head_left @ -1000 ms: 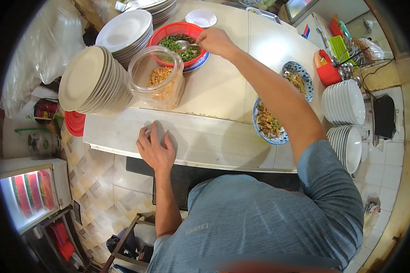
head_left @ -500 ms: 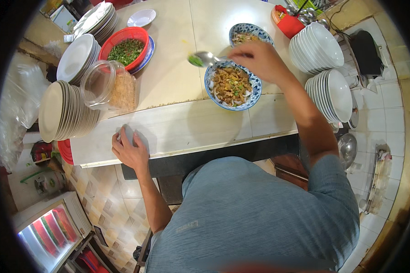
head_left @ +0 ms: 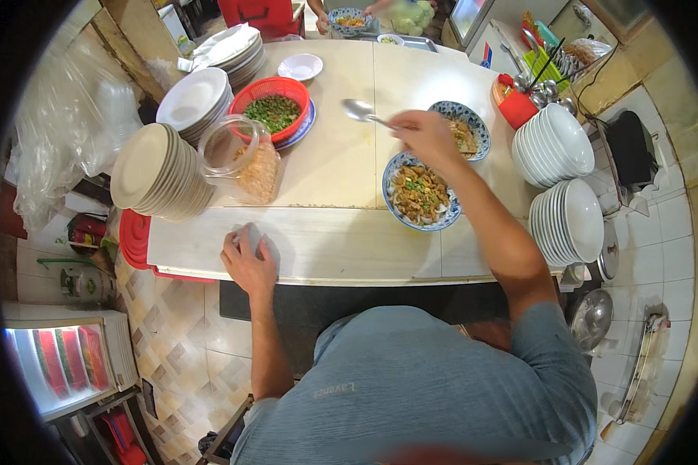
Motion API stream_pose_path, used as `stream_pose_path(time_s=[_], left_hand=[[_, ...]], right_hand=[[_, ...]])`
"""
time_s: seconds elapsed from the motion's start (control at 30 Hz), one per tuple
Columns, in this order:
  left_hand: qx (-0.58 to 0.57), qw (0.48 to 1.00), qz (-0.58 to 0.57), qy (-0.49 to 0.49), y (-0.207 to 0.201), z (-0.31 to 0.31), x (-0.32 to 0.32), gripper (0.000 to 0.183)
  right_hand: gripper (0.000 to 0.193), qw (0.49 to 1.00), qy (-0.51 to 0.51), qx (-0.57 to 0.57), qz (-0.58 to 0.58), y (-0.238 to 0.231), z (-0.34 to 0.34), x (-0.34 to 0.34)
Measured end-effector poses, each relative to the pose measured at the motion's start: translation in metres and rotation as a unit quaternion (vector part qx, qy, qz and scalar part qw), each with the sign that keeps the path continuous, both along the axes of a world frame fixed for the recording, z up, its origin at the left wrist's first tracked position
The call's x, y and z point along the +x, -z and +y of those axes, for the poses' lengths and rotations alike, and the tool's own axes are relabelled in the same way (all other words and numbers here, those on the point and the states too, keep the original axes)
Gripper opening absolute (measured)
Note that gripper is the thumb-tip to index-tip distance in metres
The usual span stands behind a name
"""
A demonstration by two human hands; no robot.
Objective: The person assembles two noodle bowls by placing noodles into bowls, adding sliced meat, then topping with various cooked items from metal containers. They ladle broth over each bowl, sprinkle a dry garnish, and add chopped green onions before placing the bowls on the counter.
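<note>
My right hand (head_left: 425, 141) is closed around the handle of a metal spoon (head_left: 357, 110), held above the counter. The spoon's bowl points left and looks bare. Below the hand stands a blue-patterned bowl (head_left: 420, 192) of white noodles with brown topping and green bits. Partly behind my wrist is a second patterned bowl (head_left: 465, 130) with similar food. My left hand (head_left: 250, 262) rests on the counter's near edge, fingers apart, holding nothing. Beyond it, a clear plastic jar (head_left: 248, 163) of light-brown crumbs lies tilted beside a red colander (head_left: 271, 112) of chopped green herbs.
Stacked plates (head_left: 159, 167) line the left of the counter (head_left: 326, 170). White bowls (head_left: 566, 221) are stacked at the right, by a red holder (head_left: 517, 108) of utensils. A small white dish (head_left: 300, 67) lies farther back. Across the counter another person's hands hold a patterned bowl (head_left: 349, 22).
The spoon carried green herbs before and now looks bare; more green shows on the near bowl's food. My view has tilted up, bringing the other person in. My left hand stays on the counter.
</note>
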State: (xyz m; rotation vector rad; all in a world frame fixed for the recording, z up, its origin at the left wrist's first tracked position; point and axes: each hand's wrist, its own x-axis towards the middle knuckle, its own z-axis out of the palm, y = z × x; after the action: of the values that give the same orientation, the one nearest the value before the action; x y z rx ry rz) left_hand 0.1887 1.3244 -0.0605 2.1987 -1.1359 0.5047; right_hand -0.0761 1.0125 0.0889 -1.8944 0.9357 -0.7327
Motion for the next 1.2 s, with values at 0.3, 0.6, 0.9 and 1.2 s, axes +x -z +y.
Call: stream_pose_path(time_s=[0.3,0.6,0.9,1.2], left_hand=[[-0.007,0.459,0.795,0.397,-0.024,-0.053,-0.120,0.075],[-0.030,0.326,0.882,0.338,-0.031,-0.145,-0.170,0.085],[-0.067,0.429,0.851,0.294,-0.043,-0.155,-0.117,0.063],[-0.077,0.399,0.815,0.413,-0.024,-0.264,-0.038,0.047]], right_hand=[[0.029,0.978,-0.075,0.187,-0.051,0.001,0.020,0.149],[0.025,0.939,0.259,-0.059,-0.218,0.026,0.019,-0.070],[0.055,0.847,0.357,0.274,-0.285,0.111,0.051,-0.163],[0.048,0.868,0.252,0.303,-0.302,0.105,-0.015,-0.092]])
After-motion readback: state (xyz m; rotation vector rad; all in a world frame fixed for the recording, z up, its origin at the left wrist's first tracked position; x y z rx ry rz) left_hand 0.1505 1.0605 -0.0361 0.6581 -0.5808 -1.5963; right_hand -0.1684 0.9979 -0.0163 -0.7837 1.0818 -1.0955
